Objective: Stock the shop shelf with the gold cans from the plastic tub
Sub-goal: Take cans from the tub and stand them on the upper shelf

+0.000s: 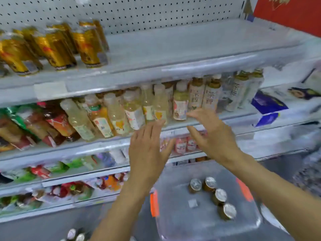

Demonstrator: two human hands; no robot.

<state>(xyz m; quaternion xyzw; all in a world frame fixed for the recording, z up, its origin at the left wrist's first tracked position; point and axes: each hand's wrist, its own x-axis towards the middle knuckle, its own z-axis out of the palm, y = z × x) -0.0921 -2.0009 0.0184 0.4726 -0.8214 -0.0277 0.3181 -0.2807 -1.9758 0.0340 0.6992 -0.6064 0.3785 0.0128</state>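
Several gold cans [57, 47] stand in rows at the left of the top shelf [182, 49]; the rest of that shelf is bare. Below, a clear plastic tub [175, 220] with orange handles holds several gold cans [213, 195] standing upright, silver tops showing. My left hand [147, 146] and my right hand [212, 134] hang in the air above the tub, in front of the bottle shelf. Both are empty with fingers spread. The picture is blurred.
The second shelf holds pale drink bottles [132, 110] and snack packets [34, 126] at the left. Lower shelves carry more packets and small pink bottles [185, 144]. Blue boxes [267, 103] sit at the right. Two can tops [76, 235] show at the bottom edge.
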